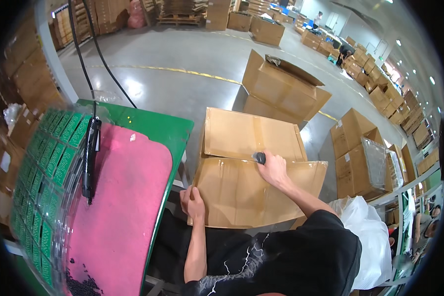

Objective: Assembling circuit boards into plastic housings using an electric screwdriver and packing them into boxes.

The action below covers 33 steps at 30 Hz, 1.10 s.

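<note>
With the carton (232, 192) before the person, right of the green surface (155, 124), the right hand (275, 169) wraps its fingers round a dark tool (259, 157) at the seam (229, 158), while the left hand (193, 202), curled at the carton's left edge, grip unclear, should brace against light, even pressure.
</note>
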Each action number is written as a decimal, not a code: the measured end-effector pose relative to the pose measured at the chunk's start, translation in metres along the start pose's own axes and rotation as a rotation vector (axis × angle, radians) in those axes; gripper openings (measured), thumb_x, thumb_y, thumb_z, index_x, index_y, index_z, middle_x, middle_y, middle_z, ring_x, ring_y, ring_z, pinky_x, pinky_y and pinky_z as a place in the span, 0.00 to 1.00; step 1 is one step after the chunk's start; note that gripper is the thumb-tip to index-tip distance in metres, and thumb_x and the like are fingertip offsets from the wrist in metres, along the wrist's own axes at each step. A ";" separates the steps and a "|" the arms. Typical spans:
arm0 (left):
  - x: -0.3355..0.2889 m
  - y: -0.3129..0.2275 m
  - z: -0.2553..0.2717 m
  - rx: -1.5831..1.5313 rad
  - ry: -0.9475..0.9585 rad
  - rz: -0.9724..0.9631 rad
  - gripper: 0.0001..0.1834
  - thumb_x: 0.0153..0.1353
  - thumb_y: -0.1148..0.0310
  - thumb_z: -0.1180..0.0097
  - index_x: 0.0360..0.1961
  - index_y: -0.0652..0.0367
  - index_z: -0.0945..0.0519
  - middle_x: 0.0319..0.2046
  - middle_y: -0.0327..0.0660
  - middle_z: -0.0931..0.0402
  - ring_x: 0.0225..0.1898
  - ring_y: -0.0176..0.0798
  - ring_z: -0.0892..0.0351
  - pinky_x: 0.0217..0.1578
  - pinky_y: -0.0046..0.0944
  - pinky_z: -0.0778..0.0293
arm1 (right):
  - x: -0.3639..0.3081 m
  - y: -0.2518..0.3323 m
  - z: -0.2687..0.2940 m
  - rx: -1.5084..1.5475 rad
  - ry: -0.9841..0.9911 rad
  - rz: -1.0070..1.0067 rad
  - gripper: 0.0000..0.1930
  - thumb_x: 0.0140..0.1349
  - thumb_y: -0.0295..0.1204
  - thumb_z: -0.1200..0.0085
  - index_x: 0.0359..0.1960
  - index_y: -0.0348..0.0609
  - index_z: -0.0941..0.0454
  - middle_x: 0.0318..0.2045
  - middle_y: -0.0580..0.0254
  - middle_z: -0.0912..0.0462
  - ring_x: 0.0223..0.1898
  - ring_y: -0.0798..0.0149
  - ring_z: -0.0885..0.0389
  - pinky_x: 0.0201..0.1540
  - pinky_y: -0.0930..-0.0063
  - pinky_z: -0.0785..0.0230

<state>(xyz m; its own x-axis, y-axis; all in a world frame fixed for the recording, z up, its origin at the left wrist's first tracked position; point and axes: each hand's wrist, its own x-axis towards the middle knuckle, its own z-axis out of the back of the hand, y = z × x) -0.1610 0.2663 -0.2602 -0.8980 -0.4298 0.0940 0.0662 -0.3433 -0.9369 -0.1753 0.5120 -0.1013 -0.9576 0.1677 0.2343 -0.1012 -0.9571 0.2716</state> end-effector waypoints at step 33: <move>-0.026 -0.052 0.099 -1.047 0.712 0.957 0.31 0.51 0.64 0.50 0.58 0.64 0.32 0.52 0.50 0.28 0.51 0.45 0.26 0.50 0.42 0.28 | -0.228 -0.292 0.058 0.359 -0.284 -0.892 0.21 0.63 0.40 0.48 0.35 0.26 0.22 0.32 0.51 0.18 0.35 0.61 0.22 0.40 0.63 0.30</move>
<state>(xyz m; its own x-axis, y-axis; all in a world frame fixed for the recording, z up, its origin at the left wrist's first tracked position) -0.0975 0.2123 -0.1810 -0.7332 0.4258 -0.5301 0.6569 0.6450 -0.3904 0.0883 0.7672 -0.1798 -0.4669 0.8843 0.0090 -0.6188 -0.3340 0.7110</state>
